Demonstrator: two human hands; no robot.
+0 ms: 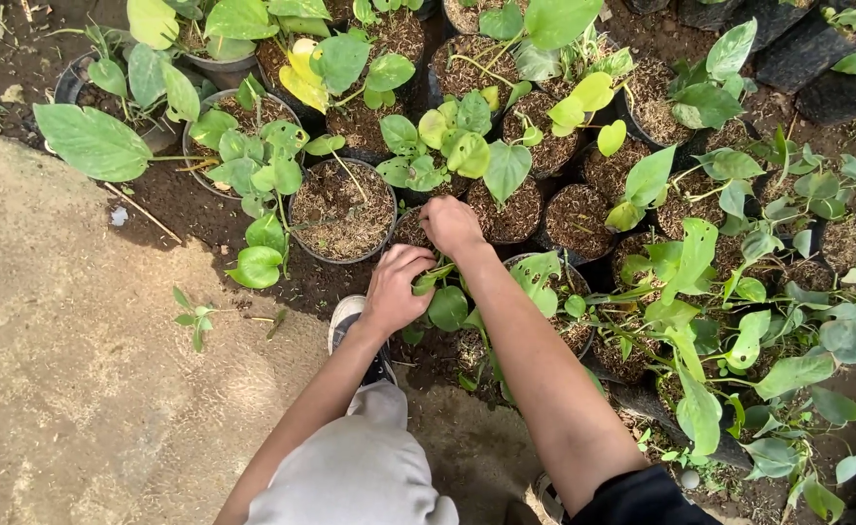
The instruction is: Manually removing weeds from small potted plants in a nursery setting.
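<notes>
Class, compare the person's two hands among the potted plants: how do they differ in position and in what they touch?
The left hand lies nearer the body, fingers curled around green leaves; the right hand reaches farther, fingers tucked down at a small black pot's rim. The left hand sits above the white shoe; the right does not. Both are bare, backs upward.

glossy smooth green leaves (92, 142), matt black plastic pots (342, 258) of coarse fibrous soil (340, 207), rough sandy ground (68, 369).

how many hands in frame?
2. Left hand rests on leaves of a small potted plant at centre; right hand reaches into the pots just above it. No others visible.
</notes>
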